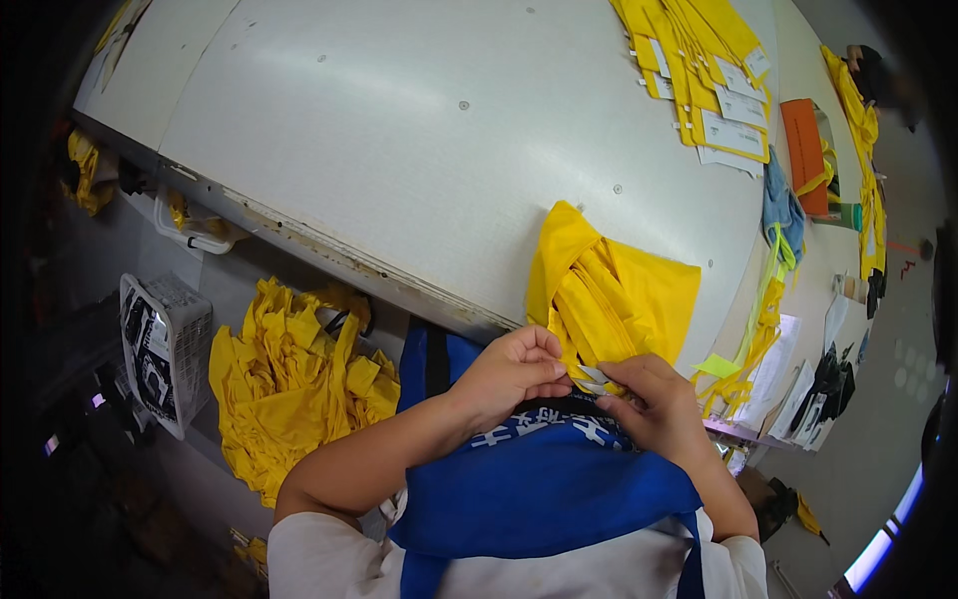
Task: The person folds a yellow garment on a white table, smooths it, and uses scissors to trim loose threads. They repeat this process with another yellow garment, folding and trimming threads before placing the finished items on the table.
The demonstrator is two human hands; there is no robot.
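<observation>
A folded piece of yellow fabric lies over the table's near edge, its lower end gathered just in front of my blue apron. My left hand pinches the gathered lower edge at its left side. On the other side, my right hand has thumb and fingers closed on the same fabric. Between the two hands shows a small white and grey strip, perhaps a label; its exact kind I cannot make out.
The pale table spreads ahead, with stacked yellow pieces bearing white tags at the far right. Down left is a big heap of yellow fabric beside a white basket. An orange box and blue cloth are at right.
</observation>
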